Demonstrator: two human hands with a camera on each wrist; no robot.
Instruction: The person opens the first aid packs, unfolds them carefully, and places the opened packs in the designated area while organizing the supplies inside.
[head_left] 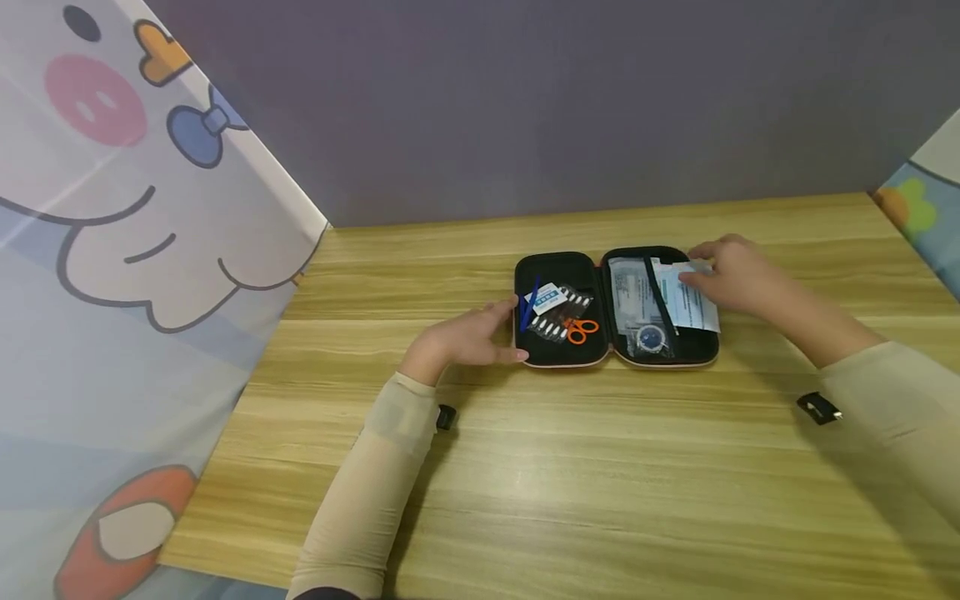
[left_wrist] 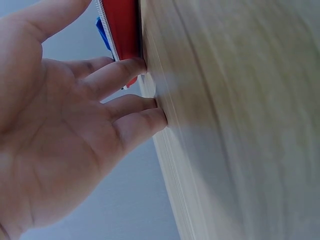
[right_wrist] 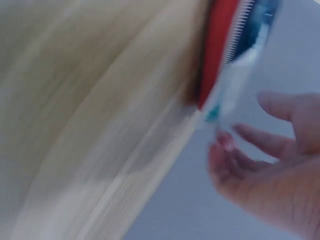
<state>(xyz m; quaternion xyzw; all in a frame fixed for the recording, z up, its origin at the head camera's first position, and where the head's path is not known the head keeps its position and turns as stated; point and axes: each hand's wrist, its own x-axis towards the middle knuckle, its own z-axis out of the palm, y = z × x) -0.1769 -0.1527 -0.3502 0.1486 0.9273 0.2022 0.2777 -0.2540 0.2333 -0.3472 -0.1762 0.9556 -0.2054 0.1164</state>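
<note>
Head view: unfolded zip case (head_left: 562,265).
Left hand (head_left: 474,335) lay spread at left edge; right hand (head_left: 737,271), thumb and fingers parted, was beside white packet (head_left: 696,308), far right.

Case (head_left: 543,267) red outside, black inside; scissors (head_left: 578,325) orange-handled; tabletop (head_left: 600,483) yellowish wood-grain.

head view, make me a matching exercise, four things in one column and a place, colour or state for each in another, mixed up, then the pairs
1. case | A. near edge of the right half
2. scissors | B. blue, in the left half
3. round item | C. lying open on the tabletop
4. thin stick | D. orange handles

Pairs: 1-C; 2-D; 3-A; 4-B
</note>
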